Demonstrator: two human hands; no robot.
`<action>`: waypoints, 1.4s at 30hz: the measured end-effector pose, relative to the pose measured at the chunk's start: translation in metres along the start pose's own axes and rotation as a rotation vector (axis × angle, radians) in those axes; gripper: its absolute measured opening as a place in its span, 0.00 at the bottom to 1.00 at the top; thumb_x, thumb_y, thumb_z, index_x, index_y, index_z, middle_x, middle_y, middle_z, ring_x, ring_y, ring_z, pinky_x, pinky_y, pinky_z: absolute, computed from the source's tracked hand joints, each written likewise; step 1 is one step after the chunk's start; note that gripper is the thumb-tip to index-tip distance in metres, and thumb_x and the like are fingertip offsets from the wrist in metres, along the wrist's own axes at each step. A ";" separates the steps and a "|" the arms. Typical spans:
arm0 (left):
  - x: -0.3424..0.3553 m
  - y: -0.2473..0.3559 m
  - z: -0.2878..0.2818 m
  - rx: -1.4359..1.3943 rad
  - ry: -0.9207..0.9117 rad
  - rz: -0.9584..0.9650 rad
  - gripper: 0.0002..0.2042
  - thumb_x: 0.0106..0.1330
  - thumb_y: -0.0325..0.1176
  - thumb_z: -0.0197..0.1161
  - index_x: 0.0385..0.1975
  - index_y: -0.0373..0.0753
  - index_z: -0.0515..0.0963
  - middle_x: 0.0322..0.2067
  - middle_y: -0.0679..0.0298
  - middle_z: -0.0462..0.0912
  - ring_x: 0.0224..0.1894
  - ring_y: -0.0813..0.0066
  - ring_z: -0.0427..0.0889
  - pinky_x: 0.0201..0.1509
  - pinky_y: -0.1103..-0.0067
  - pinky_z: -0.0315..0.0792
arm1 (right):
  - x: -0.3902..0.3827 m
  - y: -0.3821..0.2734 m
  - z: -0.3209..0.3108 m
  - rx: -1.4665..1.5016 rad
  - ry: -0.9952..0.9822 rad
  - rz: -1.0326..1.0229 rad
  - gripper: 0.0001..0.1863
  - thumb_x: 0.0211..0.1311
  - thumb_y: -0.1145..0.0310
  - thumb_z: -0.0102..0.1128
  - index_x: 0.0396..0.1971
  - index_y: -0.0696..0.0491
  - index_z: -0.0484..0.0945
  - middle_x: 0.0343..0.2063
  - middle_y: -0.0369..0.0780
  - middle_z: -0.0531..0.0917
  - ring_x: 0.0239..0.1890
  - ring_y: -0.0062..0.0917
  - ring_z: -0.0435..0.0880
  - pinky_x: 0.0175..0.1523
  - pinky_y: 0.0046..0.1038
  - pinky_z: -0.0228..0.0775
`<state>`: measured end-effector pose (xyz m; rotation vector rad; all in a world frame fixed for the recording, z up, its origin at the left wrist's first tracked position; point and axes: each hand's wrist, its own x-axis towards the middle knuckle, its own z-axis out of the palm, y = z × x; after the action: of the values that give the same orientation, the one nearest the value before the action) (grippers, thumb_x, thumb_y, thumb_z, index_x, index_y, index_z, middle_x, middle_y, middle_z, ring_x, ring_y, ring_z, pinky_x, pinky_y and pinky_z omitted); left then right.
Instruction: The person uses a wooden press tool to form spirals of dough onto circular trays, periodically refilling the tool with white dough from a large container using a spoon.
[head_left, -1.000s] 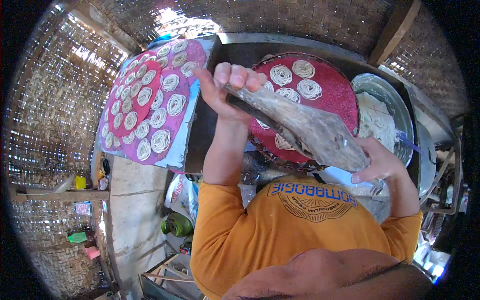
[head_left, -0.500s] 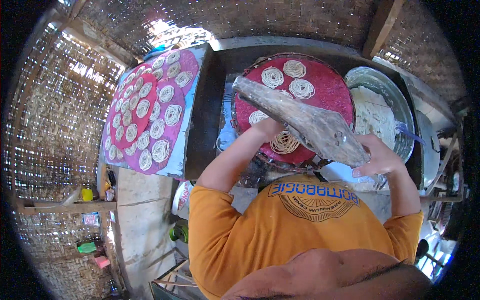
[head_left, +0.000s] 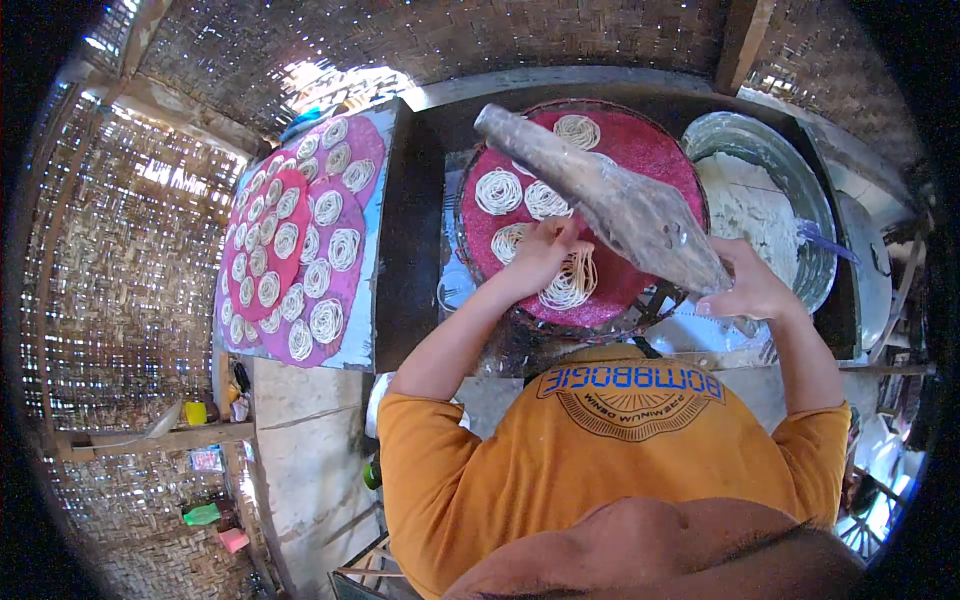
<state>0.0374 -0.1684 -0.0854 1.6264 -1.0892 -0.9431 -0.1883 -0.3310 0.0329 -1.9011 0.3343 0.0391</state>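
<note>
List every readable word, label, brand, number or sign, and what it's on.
Orange shirt: one line of large blue letters, upside down in view; wording withheld.
Same shirt: dark half-round emblem with smaller lettering; also withheld.
Small packet at left: too small to tell whether it carries text.
I make out no other text.

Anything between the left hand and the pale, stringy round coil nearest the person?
Nothing visible. The left hand appears to touch the far edge of that pale, stringy round coil. The long, grey-brown wooden tool in the right hand slants past, not between them.
</note>
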 end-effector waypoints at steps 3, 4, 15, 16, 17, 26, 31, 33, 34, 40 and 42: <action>-0.020 0.030 -0.007 0.725 -0.003 0.034 0.23 0.56 0.52 0.45 0.39 0.40 0.75 0.55 0.60 0.56 0.50 0.57 0.58 0.50 0.66 0.52 | -0.001 0.008 -0.003 0.080 0.026 0.024 0.38 0.28 0.57 0.66 0.43 0.63 0.69 0.37 0.43 0.76 0.41 0.25 0.72 0.50 0.25 0.59; -0.025 0.029 -0.009 0.858 0.018 0.151 0.23 0.56 0.52 0.46 0.40 0.40 0.74 0.55 0.60 0.57 0.50 0.58 0.58 0.50 0.65 0.53 | -0.001 0.009 -0.004 0.081 0.024 0.018 0.38 0.28 0.57 0.66 0.43 0.64 0.69 0.37 0.42 0.76 0.41 0.25 0.72 0.49 0.25 0.59; 0.011 0.060 -0.076 -0.292 0.289 0.150 0.35 0.53 0.61 0.45 0.52 0.38 0.61 0.54 0.54 0.61 0.55 0.57 0.61 0.54 0.61 0.56 | 0.004 0.000 -0.011 0.234 -0.134 0.118 0.37 0.26 0.55 0.67 0.40 0.63 0.70 0.33 0.39 0.76 0.37 0.21 0.72 0.44 0.22 0.62; 0.014 0.081 -0.077 -0.885 0.136 0.371 0.37 0.53 0.64 0.42 0.53 0.38 0.59 0.52 0.54 0.64 0.54 0.56 0.63 0.55 0.62 0.57 | 0.007 -0.001 -0.009 0.285 -0.153 0.130 0.37 0.27 0.53 0.67 0.40 0.63 0.70 0.32 0.39 0.76 0.35 0.21 0.72 0.42 0.21 0.63; 0.019 0.111 -0.076 -1.068 0.077 0.405 0.38 0.52 0.66 0.40 0.53 0.39 0.58 0.46 0.54 0.70 0.50 0.57 0.67 0.54 0.64 0.59 | 0.011 -0.003 -0.006 0.331 -0.177 0.141 0.38 0.28 0.51 0.66 0.40 0.62 0.70 0.31 0.39 0.76 0.34 0.20 0.73 0.40 0.21 0.63; 0.081 0.098 -0.081 -1.370 -0.187 0.716 0.38 0.50 0.68 0.37 0.54 0.44 0.59 0.25 0.66 0.74 0.34 0.65 0.72 0.47 0.67 0.63 | 0.029 0.007 -0.034 0.311 -0.315 0.140 0.35 0.42 0.39 0.53 0.35 0.60 0.72 0.26 0.39 0.76 0.25 0.21 0.74 0.31 0.21 0.65; 0.100 0.059 -0.081 -1.461 -0.025 0.618 0.35 0.51 0.66 0.39 0.52 0.46 0.62 0.15 0.74 0.70 0.23 0.72 0.72 0.38 0.70 0.67 | 0.052 0.027 -0.033 0.182 -0.224 0.213 0.31 0.43 0.43 0.55 0.34 0.59 0.73 0.22 0.38 0.76 0.22 0.20 0.73 0.28 0.20 0.65; 0.100 0.047 -0.085 -1.497 -0.041 0.608 0.35 0.51 0.67 0.39 0.53 0.48 0.61 0.14 0.74 0.71 0.23 0.72 0.73 0.36 0.69 0.68 | 0.055 0.028 -0.030 0.163 -0.212 0.242 0.31 0.42 0.44 0.56 0.34 0.59 0.73 0.22 0.37 0.75 0.22 0.19 0.73 0.28 0.20 0.65; 0.096 0.047 -0.083 -1.499 -0.038 0.603 0.35 0.51 0.67 0.39 0.52 0.48 0.62 0.14 0.74 0.71 0.22 0.72 0.73 0.36 0.69 0.68 | 0.054 0.021 -0.028 0.175 -0.234 0.252 0.29 0.43 0.46 0.56 0.33 0.59 0.73 0.22 0.36 0.75 0.23 0.18 0.72 0.29 0.21 0.65; 0.086 0.060 -0.071 -1.507 -0.039 0.659 0.31 0.53 0.65 0.40 0.49 0.49 0.66 0.14 0.75 0.71 0.20 0.72 0.73 0.33 0.70 0.69 | 0.035 -0.013 -0.047 0.086 -0.197 0.278 0.31 0.40 0.49 0.61 0.39 0.60 0.72 0.25 0.34 0.75 0.26 0.16 0.71 0.32 0.19 0.64; 0.083 0.066 -0.083 -1.376 0.078 0.671 0.31 0.53 0.65 0.38 0.48 0.49 0.66 0.12 0.76 0.71 0.18 0.74 0.72 0.33 0.70 0.69 | 0.040 -0.025 -0.042 0.083 -0.144 0.235 0.30 0.40 0.51 0.62 0.39 0.59 0.72 0.26 0.34 0.75 0.27 0.15 0.71 0.32 0.19 0.63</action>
<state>0.1250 -0.2356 -0.0079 0.1380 -0.5525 -0.8090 -0.1500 -0.3710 0.0629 -1.7579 0.4523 0.3123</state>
